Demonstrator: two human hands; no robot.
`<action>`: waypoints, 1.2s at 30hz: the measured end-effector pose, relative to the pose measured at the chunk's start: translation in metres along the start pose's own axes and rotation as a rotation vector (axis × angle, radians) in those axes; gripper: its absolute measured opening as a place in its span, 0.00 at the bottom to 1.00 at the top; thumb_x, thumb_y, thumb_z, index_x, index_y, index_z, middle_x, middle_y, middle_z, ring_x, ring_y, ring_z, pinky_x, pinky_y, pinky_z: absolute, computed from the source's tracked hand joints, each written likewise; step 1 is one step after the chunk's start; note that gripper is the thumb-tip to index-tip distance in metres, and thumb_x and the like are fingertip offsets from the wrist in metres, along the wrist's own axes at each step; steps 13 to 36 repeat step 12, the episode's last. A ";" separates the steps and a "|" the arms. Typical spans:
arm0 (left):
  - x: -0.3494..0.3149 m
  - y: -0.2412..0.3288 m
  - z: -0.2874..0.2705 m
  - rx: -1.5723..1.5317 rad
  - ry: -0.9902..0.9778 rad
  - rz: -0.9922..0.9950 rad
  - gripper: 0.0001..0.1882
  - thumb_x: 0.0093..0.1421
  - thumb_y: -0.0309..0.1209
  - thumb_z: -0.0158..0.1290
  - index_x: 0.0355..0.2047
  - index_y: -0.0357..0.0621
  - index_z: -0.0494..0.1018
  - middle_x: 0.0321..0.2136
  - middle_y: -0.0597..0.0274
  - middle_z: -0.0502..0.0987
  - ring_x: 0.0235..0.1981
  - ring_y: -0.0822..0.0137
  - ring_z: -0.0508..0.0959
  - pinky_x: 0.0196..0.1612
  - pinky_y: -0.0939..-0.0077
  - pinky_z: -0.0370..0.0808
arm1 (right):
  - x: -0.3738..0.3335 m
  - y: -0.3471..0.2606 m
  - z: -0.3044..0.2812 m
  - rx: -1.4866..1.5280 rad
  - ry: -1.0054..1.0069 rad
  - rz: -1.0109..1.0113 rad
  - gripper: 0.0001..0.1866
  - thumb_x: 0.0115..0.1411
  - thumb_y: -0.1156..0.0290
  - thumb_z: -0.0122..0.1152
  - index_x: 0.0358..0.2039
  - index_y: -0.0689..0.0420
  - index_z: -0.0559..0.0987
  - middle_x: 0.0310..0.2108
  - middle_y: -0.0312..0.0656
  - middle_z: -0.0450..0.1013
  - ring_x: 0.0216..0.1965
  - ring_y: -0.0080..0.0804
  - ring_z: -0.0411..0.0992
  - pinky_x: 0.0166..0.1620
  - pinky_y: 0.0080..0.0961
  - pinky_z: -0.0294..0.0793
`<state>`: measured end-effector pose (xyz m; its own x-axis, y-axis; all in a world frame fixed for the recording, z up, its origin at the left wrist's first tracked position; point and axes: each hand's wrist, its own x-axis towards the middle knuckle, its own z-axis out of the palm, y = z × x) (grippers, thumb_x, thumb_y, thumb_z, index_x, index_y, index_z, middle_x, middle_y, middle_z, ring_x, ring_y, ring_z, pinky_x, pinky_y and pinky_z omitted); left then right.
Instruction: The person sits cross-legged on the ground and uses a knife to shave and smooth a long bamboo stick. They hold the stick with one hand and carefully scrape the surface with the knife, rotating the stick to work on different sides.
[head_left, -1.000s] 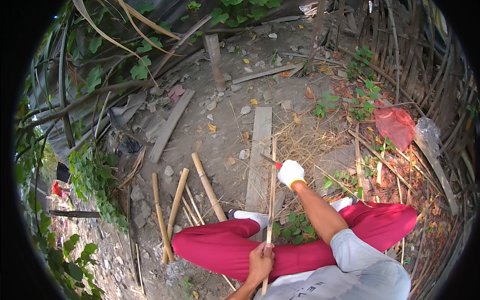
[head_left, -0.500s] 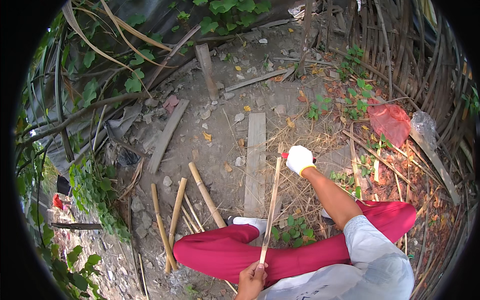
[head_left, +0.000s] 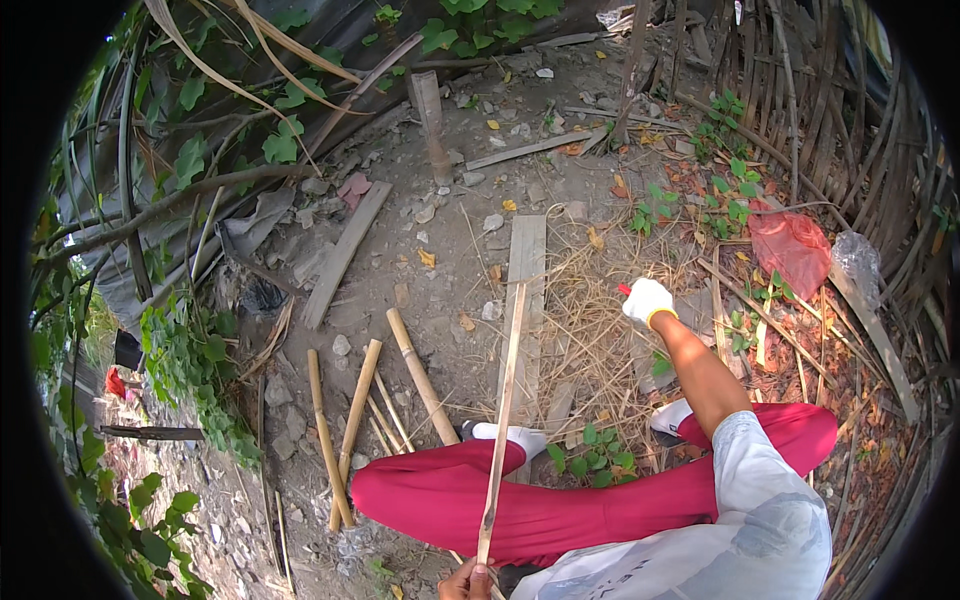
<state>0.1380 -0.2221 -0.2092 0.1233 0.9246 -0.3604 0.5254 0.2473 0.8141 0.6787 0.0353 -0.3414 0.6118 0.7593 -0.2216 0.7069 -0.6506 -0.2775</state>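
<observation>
My bare left hand (head_left: 466, 582), at the lower edge, pinches the near end of a long, pale bamboo strip (head_left: 503, 420). The strip points away from me across my red trousers, its far end above a weathered plank (head_left: 528, 250) on the ground. My right hand (head_left: 650, 301) wears a white glove and is closed around a tool with a red handle (head_left: 625, 289). Its blade does not show clearly now; in the earlier frame a thin dark blade lay across the strip. The right hand is now apart from the strip, over scattered dry shavings (head_left: 585, 330).
Bamboo poles (head_left: 420, 375) lean by my left knee. Another plank (head_left: 347, 255) lies further left, near a short upright post (head_left: 431, 130). To the right are a red plastic bag (head_left: 790, 250) and sticks among dry leaves. A woven fence (head_left: 820, 120) bounds the far right.
My right hand has moved right, taking the red-handled tool off the strip. My left hand has shifted left and nearer to me with the strip. The view has shifted slightly.
</observation>
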 end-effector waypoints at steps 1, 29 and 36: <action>0.008 -0.010 0.000 0.056 0.014 0.084 0.17 0.72 0.37 0.48 0.50 0.37 0.78 0.29 0.59 0.81 0.31 0.67 0.79 0.35 0.71 0.75 | -0.003 0.009 0.001 0.022 -0.051 -0.034 0.17 0.55 0.61 0.60 0.38 0.59 0.86 0.42 0.58 0.80 0.47 0.54 0.80 0.50 0.41 0.79; 0.092 0.005 -0.031 0.581 0.365 0.636 0.17 0.71 0.34 0.53 0.55 0.37 0.75 0.26 0.60 0.82 0.20 0.56 0.79 0.24 0.68 0.74 | -0.073 0.076 0.005 0.716 -0.088 -0.148 0.20 0.54 0.54 0.74 0.19 0.55 0.80 0.18 0.39 0.75 0.20 0.33 0.65 0.30 0.36 0.68; 0.092 0.005 -0.031 0.581 0.365 0.636 0.17 0.71 0.34 0.53 0.55 0.37 0.75 0.26 0.60 0.82 0.20 0.56 0.79 0.24 0.68 0.74 | -0.073 0.076 0.005 0.716 -0.088 -0.148 0.20 0.54 0.54 0.74 0.19 0.55 0.80 0.18 0.39 0.75 0.20 0.33 0.65 0.30 0.36 0.68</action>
